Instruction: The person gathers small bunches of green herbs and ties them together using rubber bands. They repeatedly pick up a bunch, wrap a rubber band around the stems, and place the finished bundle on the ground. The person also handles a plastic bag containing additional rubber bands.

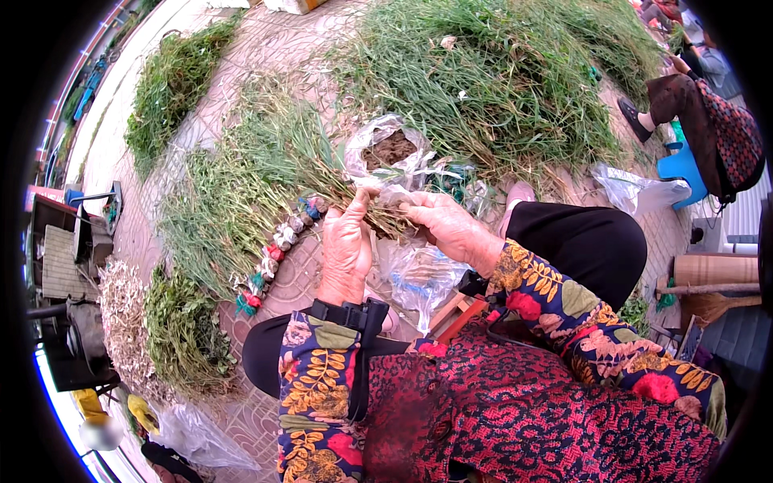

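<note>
A bunch of green plants with brown stem ends (388, 219) lies across my two hands. My left hand (346, 251) is closed round its stems from the left, thumb up. My right hand (451, 229) pinches at the stem ends from the right, where a piece of clear plastic (393, 194) shows between the hands. Just beyond is an open clear bag of brown soil (388, 151). To the left, a row of plant bundles has its lower ends wrapped in coloured plastic (278, 248). Below my hands lies more crumpled clear plastic (423, 278).
A large heap of loose green plants (499, 97) spreads beyond my hands. Further piles lie left, one leafy (181, 330) and one pale and dry (121, 322). A blue bucket (683, 169) stands right, near another person's leg (672, 101).
</note>
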A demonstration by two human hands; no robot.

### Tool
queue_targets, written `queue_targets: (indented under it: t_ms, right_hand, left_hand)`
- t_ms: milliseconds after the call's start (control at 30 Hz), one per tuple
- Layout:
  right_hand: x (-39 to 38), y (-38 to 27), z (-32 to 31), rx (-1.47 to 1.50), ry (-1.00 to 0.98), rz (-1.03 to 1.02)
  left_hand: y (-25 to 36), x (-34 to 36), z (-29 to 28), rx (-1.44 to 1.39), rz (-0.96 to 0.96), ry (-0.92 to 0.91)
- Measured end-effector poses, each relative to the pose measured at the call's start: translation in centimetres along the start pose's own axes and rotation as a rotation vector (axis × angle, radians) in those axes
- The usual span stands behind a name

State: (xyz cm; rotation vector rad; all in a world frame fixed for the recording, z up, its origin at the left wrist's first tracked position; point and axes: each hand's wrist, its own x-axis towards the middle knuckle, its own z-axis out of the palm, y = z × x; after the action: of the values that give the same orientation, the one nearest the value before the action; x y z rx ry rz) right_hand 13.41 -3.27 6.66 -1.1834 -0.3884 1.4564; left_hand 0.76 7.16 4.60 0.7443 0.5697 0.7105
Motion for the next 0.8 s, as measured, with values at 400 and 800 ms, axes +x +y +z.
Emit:
queue_targets:
  t_ms: [400,800]
  right_hand:
    - [0.5,1.4,0.9,-0.501,0.082,-0.367]
    - [1.0,-0.8,-0.3,0.059,-0.200,0.010]
  left_hand:
    - [-0.9,-0.8,1.3,0.044,0.078,0.089]
    - [-1.7,-1.0,-3.6,0.144,-0.093,-0.144]
